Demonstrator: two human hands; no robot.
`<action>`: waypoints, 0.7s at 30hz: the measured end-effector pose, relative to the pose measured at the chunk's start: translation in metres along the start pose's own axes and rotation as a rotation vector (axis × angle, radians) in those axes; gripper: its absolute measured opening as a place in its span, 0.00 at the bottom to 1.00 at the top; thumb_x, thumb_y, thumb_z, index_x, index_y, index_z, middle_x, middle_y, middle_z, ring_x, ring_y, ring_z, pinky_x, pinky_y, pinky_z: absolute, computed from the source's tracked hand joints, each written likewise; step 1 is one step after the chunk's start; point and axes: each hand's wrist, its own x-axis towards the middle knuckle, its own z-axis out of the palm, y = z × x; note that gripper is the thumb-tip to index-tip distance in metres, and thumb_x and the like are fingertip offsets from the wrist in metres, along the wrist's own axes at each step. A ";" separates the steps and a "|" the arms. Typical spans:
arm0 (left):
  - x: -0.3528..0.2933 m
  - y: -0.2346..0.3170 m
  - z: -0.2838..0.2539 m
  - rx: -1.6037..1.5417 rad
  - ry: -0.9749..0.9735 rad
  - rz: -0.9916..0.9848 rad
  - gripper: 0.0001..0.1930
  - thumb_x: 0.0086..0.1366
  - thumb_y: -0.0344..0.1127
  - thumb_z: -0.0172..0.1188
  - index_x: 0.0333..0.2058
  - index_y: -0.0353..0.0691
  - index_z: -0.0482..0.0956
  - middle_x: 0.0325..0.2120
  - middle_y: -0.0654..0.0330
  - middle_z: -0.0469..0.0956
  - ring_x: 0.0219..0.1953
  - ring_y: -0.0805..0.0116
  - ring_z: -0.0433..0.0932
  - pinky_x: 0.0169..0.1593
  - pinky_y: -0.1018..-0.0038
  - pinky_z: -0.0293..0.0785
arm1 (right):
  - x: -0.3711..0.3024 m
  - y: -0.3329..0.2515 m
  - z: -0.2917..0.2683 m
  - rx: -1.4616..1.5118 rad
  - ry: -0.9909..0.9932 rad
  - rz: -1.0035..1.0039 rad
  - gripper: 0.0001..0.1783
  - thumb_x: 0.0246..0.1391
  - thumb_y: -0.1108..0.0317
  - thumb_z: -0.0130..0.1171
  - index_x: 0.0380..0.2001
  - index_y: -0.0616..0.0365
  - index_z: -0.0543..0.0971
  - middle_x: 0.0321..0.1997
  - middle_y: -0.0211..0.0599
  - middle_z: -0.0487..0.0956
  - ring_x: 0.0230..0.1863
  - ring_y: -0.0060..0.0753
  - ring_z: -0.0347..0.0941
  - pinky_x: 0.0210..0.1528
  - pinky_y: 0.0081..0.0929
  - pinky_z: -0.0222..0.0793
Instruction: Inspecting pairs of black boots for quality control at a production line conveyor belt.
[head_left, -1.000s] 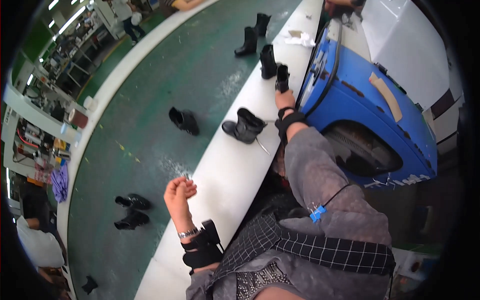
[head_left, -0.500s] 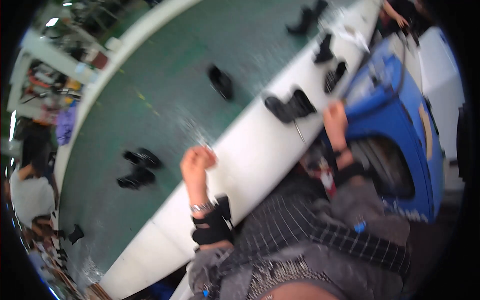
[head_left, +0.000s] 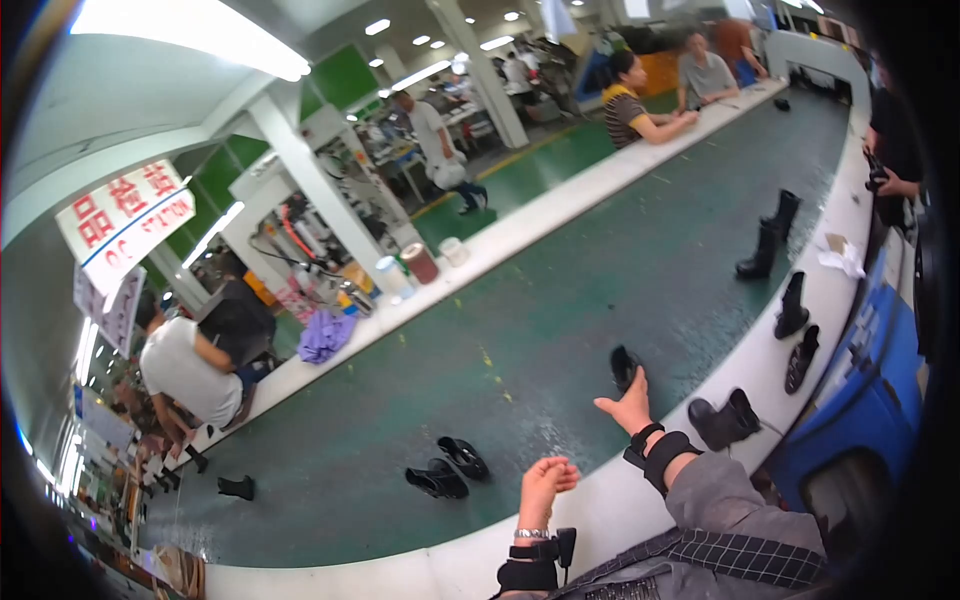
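My right hand [head_left: 628,408] reaches over the green conveyor belt [head_left: 540,350], at a single black shoe [head_left: 625,368]. Its thumb is stretched out away from the shoe, and its fingertips lie against or just beside the shoe's side. My left hand [head_left: 547,490] hangs above the belt's near edge, fingers curled together; whatever they may hold is too small to make out. Left of it, a low black shoe [head_left: 437,479] lies next to another black shoe [head_left: 463,458]. On the white ledge [head_left: 500,548], right of my right forearm, rests a black ankle boot [head_left: 725,420].
More black footwear, including a boot [head_left: 792,306] and a shoe [head_left: 801,360], lies along the right ledge. Tall boots [head_left: 768,237] stand on the belt beyond. A blue bin [head_left: 850,385] is at my right. Several people sit or stand along the line; a purple cloth [head_left: 326,336] lies on the far ledge.
The view has lifted from my lap to the whole line. My right hand has gone from beside the ledge out to the single shoe on the belt. The left stays curled near the belt's edge.
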 end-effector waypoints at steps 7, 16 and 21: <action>-0.001 0.000 -0.010 -0.045 0.113 -0.090 0.10 0.64 0.30 0.50 0.40 0.32 0.74 0.32 0.52 0.79 0.33 0.66 0.80 0.37 0.72 0.79 | 0.045 0.032 0.037 0.134 0.110 0.032 0.41 0.37 0.62 0.67 0.56 0.61 0.63 0.52 0.52 0.69 0.55 0.55 0.64 0.58 0.39 0.60; 0.008 -0.023 0.010 -0.230 0.013 -0.008 0.18 0.62 0.48 0.55 0.44 0.41 0.70 0.36 0.55 0.77 0.38 0.62 0.78 0.42 0.67 0.76 | -0.040 -0.040 -0.072 0.724 -0.553 0.226 0.24 0.51 0.65 0.61 0.49 0.66 0.71 0.46 0.36 0.74 0.46 0.25 0.68 0.47 0.23 0.67; 0.004 -0.022 0.015 -0.816 -0.367 -0.200 0.37 0.59 0.66 0.47 0.48 0.33 0.67 0.43 0.51 0.72 0.45 0.57 0.73 0.49 0.61 0.71 | -0.136 -0.083 -0.093 0.377 -0.710 -0.594 0.35 0.42 0.74 0.61 0.57 0.58 0.64 0.63 0.48 0.60 0.67 0.47 0.52 0.67 0.38 0.48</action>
